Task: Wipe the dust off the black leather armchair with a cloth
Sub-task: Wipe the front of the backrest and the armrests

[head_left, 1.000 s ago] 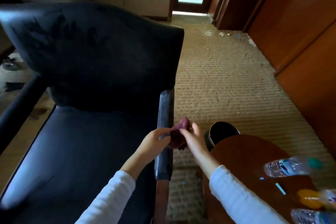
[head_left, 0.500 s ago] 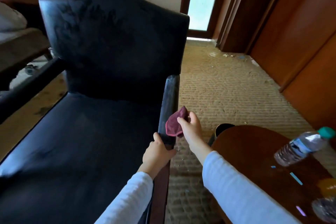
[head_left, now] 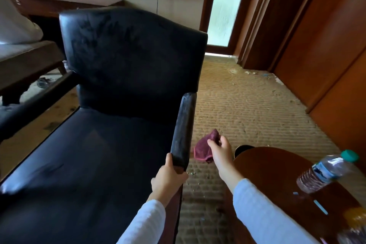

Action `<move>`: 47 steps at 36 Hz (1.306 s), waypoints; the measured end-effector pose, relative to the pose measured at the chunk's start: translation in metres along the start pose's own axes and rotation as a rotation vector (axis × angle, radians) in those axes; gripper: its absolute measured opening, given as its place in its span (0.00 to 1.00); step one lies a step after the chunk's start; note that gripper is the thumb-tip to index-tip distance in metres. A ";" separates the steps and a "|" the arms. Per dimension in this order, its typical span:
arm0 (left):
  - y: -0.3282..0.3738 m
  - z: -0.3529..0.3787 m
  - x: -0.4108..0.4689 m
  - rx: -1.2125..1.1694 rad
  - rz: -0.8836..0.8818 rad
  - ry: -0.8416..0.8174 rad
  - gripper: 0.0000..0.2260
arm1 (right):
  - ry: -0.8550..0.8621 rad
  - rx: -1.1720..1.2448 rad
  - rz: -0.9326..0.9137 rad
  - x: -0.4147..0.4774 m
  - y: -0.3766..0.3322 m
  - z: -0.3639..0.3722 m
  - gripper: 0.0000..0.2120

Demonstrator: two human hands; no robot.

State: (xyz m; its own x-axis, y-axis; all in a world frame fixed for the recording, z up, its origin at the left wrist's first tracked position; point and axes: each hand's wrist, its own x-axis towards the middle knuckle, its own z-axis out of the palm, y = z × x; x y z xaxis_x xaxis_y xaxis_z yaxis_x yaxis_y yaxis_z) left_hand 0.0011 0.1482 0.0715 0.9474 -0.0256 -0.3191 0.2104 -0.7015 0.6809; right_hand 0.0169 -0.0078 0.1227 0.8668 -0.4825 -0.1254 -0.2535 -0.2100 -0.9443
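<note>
Within 1 second the left hand [head_left: 168,179] has left the cloth [head_left: 203,149] to grip the front end of the armrest [head_left: 183,127], while the right hand [head_left: 220,150] alone pinches the bunched cloth just right of it, beside the armchair [head_left: 128,61] but apparently off its leather, so wiping seems paused.

A blurred orange object [head_left: 356,219] runs off the right edge.
</note>
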 end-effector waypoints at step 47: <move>-0.152 -0.079 -0.186 0.119 0.067 -0.222 0.29 | -0.016 -0.053 -0.080 -0.122 0.046 -0.021 0.08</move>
State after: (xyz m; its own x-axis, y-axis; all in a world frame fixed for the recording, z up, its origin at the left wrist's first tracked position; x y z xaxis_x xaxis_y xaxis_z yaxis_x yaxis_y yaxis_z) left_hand -0.1876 0.3156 0.0794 0.8795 -0.2212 -0.4213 0.1063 -0.7717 0.6270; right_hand -0.1094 0.0237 0.1011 0.8920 -0.4488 -0.0551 -0.2050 -0.2927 -0.9340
